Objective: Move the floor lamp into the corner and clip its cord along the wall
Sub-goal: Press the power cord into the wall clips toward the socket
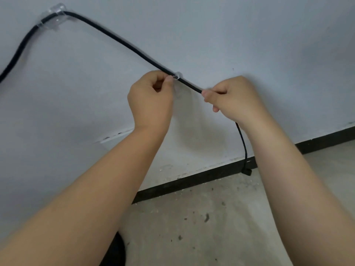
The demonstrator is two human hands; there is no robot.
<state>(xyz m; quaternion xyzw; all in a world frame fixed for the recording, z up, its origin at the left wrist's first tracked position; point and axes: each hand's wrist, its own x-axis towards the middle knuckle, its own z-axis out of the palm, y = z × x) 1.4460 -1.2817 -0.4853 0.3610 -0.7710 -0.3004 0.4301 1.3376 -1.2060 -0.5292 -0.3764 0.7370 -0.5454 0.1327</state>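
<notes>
**Black cord pressed at a clear wall clip**

A smooth, matte, pale grey wall (211, 35) fills most of the view, edged at the bottom by a dark baseboard (192, 182) above a rough, speckled concrete floor (201, 227). A round black cord (119, 40) runs along the wall. At upper left it passes through a clear, glossy plastic clip (54, 17), then slopes down to the right to a second small clear clip (178, 75). The left hand (150, 98) is closed, pinching the cord right beside that second clip. The right hand (233, 96) is closed on the cord just past it. Below the right wrist the cord hangs slack, ending in a blocky black plug (247, 172) near the baseboard. The lamp itself is out of view.
</notes>
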